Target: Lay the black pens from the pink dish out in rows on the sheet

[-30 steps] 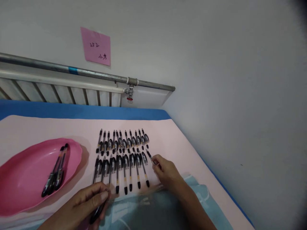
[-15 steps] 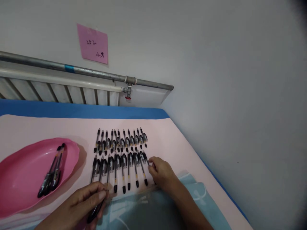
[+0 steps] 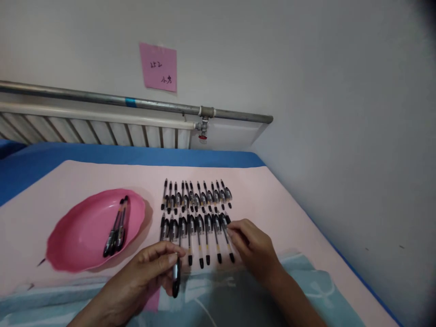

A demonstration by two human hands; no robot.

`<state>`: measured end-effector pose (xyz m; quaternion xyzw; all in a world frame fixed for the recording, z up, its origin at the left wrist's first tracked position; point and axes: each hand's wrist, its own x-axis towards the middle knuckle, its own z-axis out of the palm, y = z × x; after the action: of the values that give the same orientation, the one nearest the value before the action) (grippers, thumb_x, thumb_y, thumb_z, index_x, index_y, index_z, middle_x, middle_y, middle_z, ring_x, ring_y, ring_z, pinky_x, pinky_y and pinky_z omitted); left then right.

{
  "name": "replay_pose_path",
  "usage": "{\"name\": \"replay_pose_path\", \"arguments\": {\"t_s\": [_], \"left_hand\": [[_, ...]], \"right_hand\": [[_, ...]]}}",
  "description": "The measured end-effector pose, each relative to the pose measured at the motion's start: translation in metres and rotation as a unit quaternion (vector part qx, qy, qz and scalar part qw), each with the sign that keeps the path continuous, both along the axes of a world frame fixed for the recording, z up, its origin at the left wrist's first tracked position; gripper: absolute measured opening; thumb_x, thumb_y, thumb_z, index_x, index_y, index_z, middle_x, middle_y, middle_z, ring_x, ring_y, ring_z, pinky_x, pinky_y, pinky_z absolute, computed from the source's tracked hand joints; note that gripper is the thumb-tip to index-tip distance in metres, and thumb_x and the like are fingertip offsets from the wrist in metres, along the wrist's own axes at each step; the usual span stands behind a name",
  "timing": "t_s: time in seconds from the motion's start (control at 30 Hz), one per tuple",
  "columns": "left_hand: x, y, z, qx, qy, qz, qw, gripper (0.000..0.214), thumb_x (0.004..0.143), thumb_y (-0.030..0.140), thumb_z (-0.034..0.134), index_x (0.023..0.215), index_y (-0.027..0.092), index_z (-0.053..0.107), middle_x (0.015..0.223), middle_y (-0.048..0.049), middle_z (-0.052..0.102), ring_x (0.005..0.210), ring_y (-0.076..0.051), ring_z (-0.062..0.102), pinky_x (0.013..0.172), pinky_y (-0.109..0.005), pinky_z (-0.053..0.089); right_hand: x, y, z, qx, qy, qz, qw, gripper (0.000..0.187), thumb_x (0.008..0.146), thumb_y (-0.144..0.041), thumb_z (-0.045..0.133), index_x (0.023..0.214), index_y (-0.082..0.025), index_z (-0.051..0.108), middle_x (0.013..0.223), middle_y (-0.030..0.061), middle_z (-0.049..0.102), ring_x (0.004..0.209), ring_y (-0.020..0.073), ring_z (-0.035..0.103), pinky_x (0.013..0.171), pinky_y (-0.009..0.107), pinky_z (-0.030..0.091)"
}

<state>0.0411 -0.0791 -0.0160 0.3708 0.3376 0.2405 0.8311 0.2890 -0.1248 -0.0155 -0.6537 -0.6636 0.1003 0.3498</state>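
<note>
My left hand (image 3: pixel 155 265) is closed around a black pen (image 3: pixel 176 278) near the front edge. Only a dark, rounded end with a shiny strip shows below the fingers; the rest is hidden. At the right end of the front row of pens (image 3: pixel 207 243), my right hand (image 3: pixel 254 247) pinches the last pen (image 3: pixel 227 218), whose lower part the fingers cover. Black caps lie between the uncapped pens in this row. Behind it runs a back row of smaller-looking pens (image 3: pixel 204 197), also with caps beside them, their tips pointing toward the wall.
A pink scalloped bowl (image 3: pixel 78 227) on the left holds several pens (image 3: pixel 116 231). Pale pink cover (image 3: pixel 265 195) lies over the blue surface (image 3: pixel 143 156). Blue patterned cloth (image 3: pixel 306 272) spreads along the front. A radiator pipe (image 3: pixel 163 105) crosses the wall behind.
The view has swung left, so everything sits farther right in the picture. My left hand has tipped its pen more upright. The right hand keeps its place at the row's end.
</note>
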Motion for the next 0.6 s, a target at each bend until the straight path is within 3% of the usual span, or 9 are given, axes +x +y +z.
{"name": "replay_pose_path", "arguments": {"t_s": [0.1, 0.17, 0.33, 0.4, 0.6], "left_hand": [[0.002, 0.000, -0.001, -0.013, -0.010, 0.001, 1.000, 0.018, 0.077, 0.029, 0.066, 0.089, 0.016, 0.066, 0.073, -0.0040, 0.065, 0.054, -0.010, 0.056, 0.053, -0.023, 0.046], [0.003, -0.002, -0.002, -0.021, -0.011, 0.001, 1.000, 0.015, 0.077, 0.027, 0.065, 0.087, 0.015, 0.066, 0.064, -0.0013, 0.062, 0.050, -0.010, 0.056, 0.051, -0.023, 0.047], [0.008, -0.009, -0.006, -0.026, -0.022, -0.024, 0.999, 0.015, 0.080, 0.029, 0.062, 0.083, 0.014, 0.063, 0.067, -0.0013, 0.061, 0.046, -0.007, 0.051, 0.045, -0.020, 0.044], [0.011, -0.011, -0.006, -0.032, -0.019, -0.029, 0.999, 0.016, 0.079, 0.031, 0.062, 0.081, 0.014, 0.062, 0.066, -0.0005, 0.060, 0.045, -0.007, 0.050, 0.044, -0.019, 0.042], [0.014, -0.017, -0.004, -0.033, 0.037, -0.045, 0.998, 0.030, 0.080, 0.045, 0.058, 0.076, 0.015, 0.060, 0.058, -0.0011, 0.058, 0.048, -0.012, 0.055, 0.041, -0.020, 0.040]], "right_hand": [[-0.024, -0.007, 0.007, 0.054, 0.018, 0.156, 0.986, 0.014, 0.084, -0.016, 0.047, 0.089, -0.020, 0.059, 0.080, 0.0039, 0.062, 0.077, 0.0142, 0.057, 0.069, 0.023, 0.044], [-0.040, -0.012, 0.010, 0.064, 0.006, 0.218, 0.974, 0.018, 0.082, -0.014, 0.049, 0.094, -0.021, 0.059, 0.087, 0.0051, 0.062, 0.079, 0.0137, 0.057, 0.070, 0.023, 0.045], [-0.065, -0.015, 0.012, 0.011, -0.074, 0.289, 0.954, 0.021, 0.080, -0.014, 0.049, 0.087, -0.026, 0.064, 0.086, -0.0009, 0.062, 0.073, 0.0105, 0.057, 0.065, 0.019, 0.043], [-0.068, -0.016, 0.013, 0.009, -0.094, 0.288, 0.953, 0.017, 0.080, -0.017, 0.051, 0.083, -0.026, 0.064, 0.083, -0.0019, 0.062, 0.070, 0.0105, 0.057, 0.065, 0.020, 0.043], [-0.063, -0.016, 0.015, 0.092, 0.046, 0.292, 0.951, 0.019, 0.085, -0.016, 0.046, 0.096, -0.023, 0.060, 0.091, 0.0017, 0.066, 0.083, 0.0102, 0.061, 0.077, 0.020, 0.046]]}}
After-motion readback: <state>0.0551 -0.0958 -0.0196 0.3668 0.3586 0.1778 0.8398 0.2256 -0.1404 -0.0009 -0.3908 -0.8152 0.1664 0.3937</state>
